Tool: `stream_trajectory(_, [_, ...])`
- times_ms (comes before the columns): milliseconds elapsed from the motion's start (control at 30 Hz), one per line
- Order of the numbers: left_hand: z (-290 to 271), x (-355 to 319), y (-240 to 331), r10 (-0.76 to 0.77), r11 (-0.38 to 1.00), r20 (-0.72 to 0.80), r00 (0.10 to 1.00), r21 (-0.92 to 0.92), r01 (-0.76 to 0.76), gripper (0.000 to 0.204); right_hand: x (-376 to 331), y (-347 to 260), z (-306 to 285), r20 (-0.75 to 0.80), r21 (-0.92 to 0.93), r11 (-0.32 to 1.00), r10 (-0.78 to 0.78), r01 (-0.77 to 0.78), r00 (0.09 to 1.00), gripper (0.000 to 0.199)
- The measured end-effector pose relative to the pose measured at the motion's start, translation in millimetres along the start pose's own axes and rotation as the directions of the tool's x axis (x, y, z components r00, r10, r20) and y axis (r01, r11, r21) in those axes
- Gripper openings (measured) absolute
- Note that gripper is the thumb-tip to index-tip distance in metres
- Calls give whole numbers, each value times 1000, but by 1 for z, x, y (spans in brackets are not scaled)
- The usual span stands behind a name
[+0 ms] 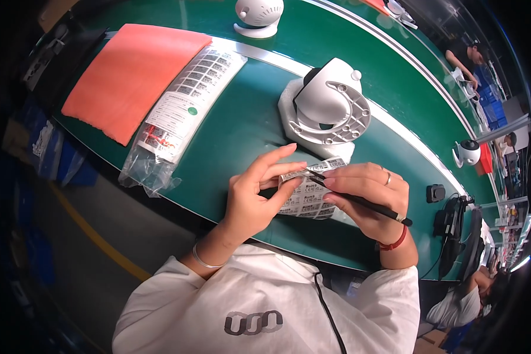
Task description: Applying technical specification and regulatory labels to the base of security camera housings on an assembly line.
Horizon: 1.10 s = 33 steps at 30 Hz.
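Observation:
My left hand pinches the upper left edge of a sheet of printed labels, its index finger raised. The sheet is pale with rows of small dark-printed labels, and its top edge curls over. In my right hand is a slim black tool that looks like tweezers, gripped between thumb and fingers. Its tip meets the curled top of the sheet close to my left fingertips. Just beyond my hands, a white rounded device lies tipped in a white foam holder, its grey ribbed ring base facing up.
To the left lie an orange foam sheet and a clear bag of label sheets. Another white device stands on the green conveyor at the back. A small black box sits at right. Other people work along the right.

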State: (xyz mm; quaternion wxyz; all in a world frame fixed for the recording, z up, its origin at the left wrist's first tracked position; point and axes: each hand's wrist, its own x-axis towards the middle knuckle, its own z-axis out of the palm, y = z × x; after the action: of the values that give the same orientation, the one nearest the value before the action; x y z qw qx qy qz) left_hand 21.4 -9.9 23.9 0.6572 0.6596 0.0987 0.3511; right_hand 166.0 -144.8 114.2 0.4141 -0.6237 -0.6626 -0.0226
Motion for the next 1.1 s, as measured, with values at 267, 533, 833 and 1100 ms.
stream_trajectory(267, [0,4,2,51,979,-22,998,200,-46,43,-1,-1,-6,30,-37,999,28,-27,999,20])
stream_trajectory(533, [-13,-4,-4,-76,936,53,996,349,53,17,-3,5,-1,-125,-161,985,-77,56,989,25])
stream_trajectory(833, [-31,-20,-15,-144,923,102,984,372,97,23,-25,37,30,-114,-437,885,-233,162,966,24])
stream_trajectory(1100, [-31,-17,-12,-157,927,155,975,365,92,17,-28,58,45,-181,-488,865,-236,121,955,26])
